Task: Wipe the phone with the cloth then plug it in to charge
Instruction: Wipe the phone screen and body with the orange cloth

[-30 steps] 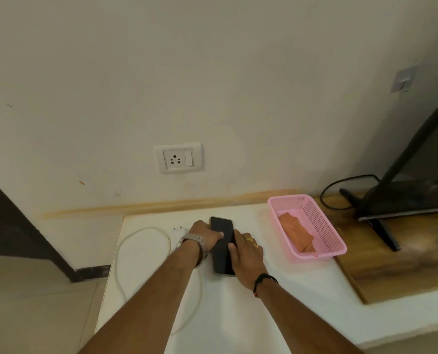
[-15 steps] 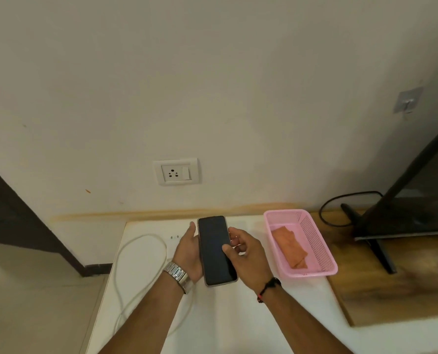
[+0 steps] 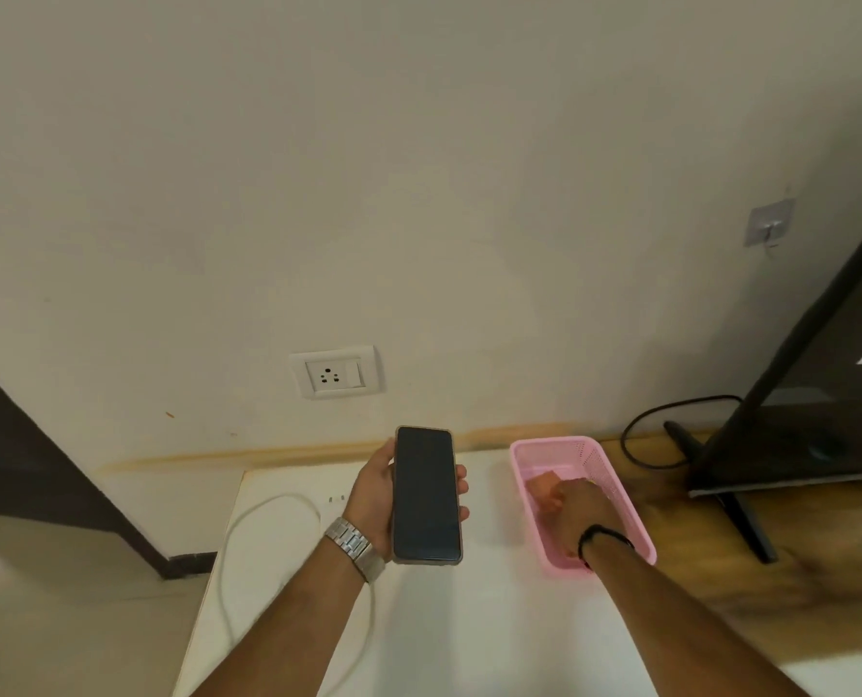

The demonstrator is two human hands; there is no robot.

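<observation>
Item: black slab phone in clear case (image 3: 426, 495), lifted above the white table (image 3: 494, 621), clasped edgewise in your left hand (image 3: 376, 500). Your right hand (image 3: 577, 505) reaches into the pink mesh basket (image 3: 615, 482), onto the orange cloth (image 3: 544, 487); its grasp cannot be told. Risk: one-handed hold may slip once wiping presses.

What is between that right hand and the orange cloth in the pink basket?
Nothing visible. The right hand is already down inside the pink basket, on the orange cloth. Whether its fingers have closed on it cannot be told. The left hand holds the phone well clear.
</observation>
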